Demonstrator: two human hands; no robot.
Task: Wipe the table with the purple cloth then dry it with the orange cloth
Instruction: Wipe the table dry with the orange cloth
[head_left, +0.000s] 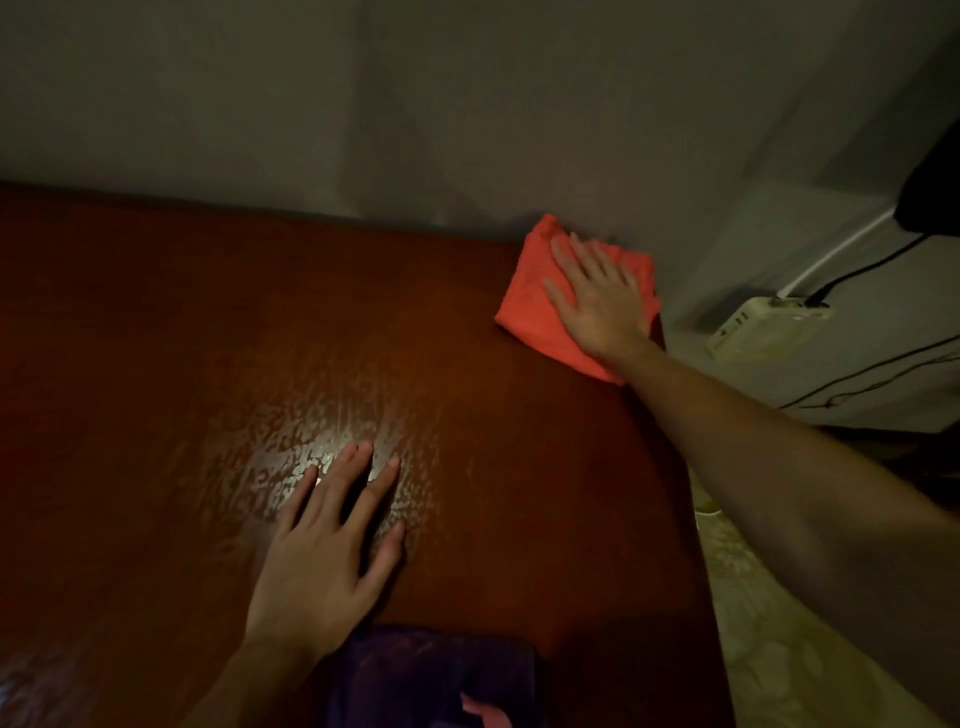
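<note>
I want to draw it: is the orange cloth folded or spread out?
Folded. The orange cloth is a thick, compact pad under the flat right hand.

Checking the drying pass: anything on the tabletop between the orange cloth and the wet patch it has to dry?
Nothing visible. The right hand lies flat on the orange cloth at the far right corner of the table; bare wood runs from it to the wet streaks. The left hand rests on the wet area, and the purple cloth sits at the near edge.
</note>
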